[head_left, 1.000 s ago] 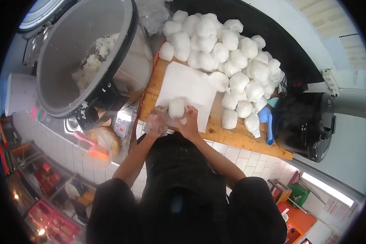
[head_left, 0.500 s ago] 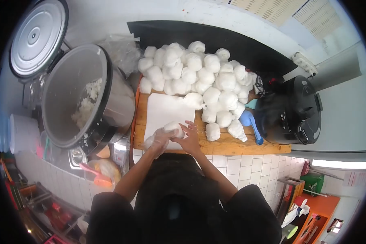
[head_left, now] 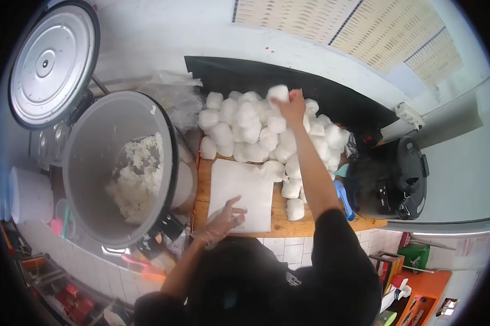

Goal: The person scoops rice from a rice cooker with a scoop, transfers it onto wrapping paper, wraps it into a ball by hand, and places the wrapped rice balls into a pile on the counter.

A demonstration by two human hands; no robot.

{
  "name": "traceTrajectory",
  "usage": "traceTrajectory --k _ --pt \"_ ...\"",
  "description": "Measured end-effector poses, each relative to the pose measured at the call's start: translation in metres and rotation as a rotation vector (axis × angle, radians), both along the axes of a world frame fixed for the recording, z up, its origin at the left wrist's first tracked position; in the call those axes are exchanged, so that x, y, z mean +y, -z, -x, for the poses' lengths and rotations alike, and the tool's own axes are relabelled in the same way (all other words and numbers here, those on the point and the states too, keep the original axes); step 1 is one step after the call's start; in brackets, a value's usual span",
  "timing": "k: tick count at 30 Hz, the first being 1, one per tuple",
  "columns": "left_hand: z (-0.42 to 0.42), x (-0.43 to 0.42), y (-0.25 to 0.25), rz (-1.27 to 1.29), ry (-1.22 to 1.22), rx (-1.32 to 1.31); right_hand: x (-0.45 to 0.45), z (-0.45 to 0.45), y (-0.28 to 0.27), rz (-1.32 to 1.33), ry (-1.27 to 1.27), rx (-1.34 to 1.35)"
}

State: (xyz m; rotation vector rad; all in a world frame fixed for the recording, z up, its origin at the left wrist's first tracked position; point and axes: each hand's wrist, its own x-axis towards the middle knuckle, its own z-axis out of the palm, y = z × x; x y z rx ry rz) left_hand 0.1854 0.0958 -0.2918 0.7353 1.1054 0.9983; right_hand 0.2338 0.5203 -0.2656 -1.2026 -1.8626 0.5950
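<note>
The big open rice cooker (head_left: 87,157), to the left of the gloved left hand (head_left: 223,220), holds loose cooked rice (head_left: 139,187); its rim is near enough that a careless sweep of that hand might catch it. The wooden worktop (head_left: 279,217) stretches ahead of the left hand, its front edge just beside it, so anything nudged backward could drop to the tiled floor (head_left: 276,248). The heap of white wrapped parcels (head_left: 250,130) lies around and below the bare right hand (head_left: 290,103); stacked loosely, it could slide under a push from above. The black rice cooker (head_left: 394,179) stands to the right hand's right and nearer the body. The white paper (head_left: 239,182) lies under and ahead of the left hand, whose fingers are spread and grip nothing; dampness or stray grains there could mark it. The single parcel (head_left: 278,92) at the top is against the right hand's fingers; whether they clasp it or only touch it, I cannot tell. Left off balance, it could roll down; squeezed hard, its wrapping might loosen.
</note>
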Motion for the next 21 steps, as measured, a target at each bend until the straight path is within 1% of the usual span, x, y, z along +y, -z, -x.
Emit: traceTrajectory --k 1,2,3,5,6,7,8,9,10,11,12,13,14,15,17,18,19,20,21 --pt "-0.001 -0.004 -0.006 -0.020 -0.019 0.068 0.029 0.019 0.011 0.084 0.047 -0.056" --pt "-0.001 -0.009 -0.008 -0.041 -0.038 0.137 0.043 0.030 0.016 0.217 -0.014 -0.128" --pt "0.004 -0.012 -0.001 -0.037 -0.041 0.135 0.048 0.041 0.028 0.221 -0.018 -0.131" --pt "0.008 -0.022 0.015 0.013 -0.038 0.140 0.054 0.059 0.059 -0.276 0.126 -0.727" --pt "0.008 -0.028 0.017 0.021 -0.039 0.135 0.044 0.059 0.034 -0.244 0.004 -0.839" --pt "0.008 -0.034 0.017 0.060 -0.095 0.108 0.035 0.055 0.033 -0.240 0.002 -0.845" --pt "0.009 -0.036 0.017 0.087 -0.146 0.085 0.029 0.048 0.029 -0.274 0.016 -0.625" --pt "0.010 -0.042 0.021 0.058 -0.220 0.050 0.029 0.031 0.021 -0.316 0.045 -0.407" --pt "0.006 -0.048 0.029 0.026 -0.264 -0.001 0.027 -0.011 0.010 -0.214 -0.069 -0.212" --pt "-0.003 -0.048 0.033 0.148 -0.363 -0.050 0.020 -0.060 0.010 -0.281 -0.088 -0.122" --pt "-0.006 -0.053 0.043 0.282 -0.442 -0.086 -0.014 -0.108 -0.019 -0.142 0.120 -0.247" --pt "0.006 -0.078 0.112 0.300 -0.520 -0.536 -0.021 -0.177 0.003 -0.226 0.143 -0.310" --pt "-0.012 -0.079 0.078 0.148 -0.500 -0.193 -0.036 -0.247 0.026 -0.307 0.233 -0.348" --pt "-0.025 -0.067 0.047 0.154 -0.462 -0.183 -0.054 -0.303 0.046 -0.086 0.466 -0.554" --pt "-0.060 -0.052 0.002 0.393 -0.672 -0.143 -0.084 -0.395 0.082 0.133 0.510 -0.655" --pt "-0.074 -0.046 -0.013 0.348 -0.626 -0.103 -0.095 -0.423 0.103 0.156 0.500 -0.664" --pt "-0.081 -0.048 -0.008 0.368 -0.640 -0.097 -0.101 -0.442 0.123 0.152 0.399 -0.901" --pt "-0.081 -0.057 0.004 0.357 -0.595 -0.160 -0.109 -0.455 0.134 0.135 0.282 -1.133" --pt "-0.085 -0.061 0.009 0.336 -0.554 -0.221 -0.114 -0.462 0.136 0.132 0.251 -1.129"
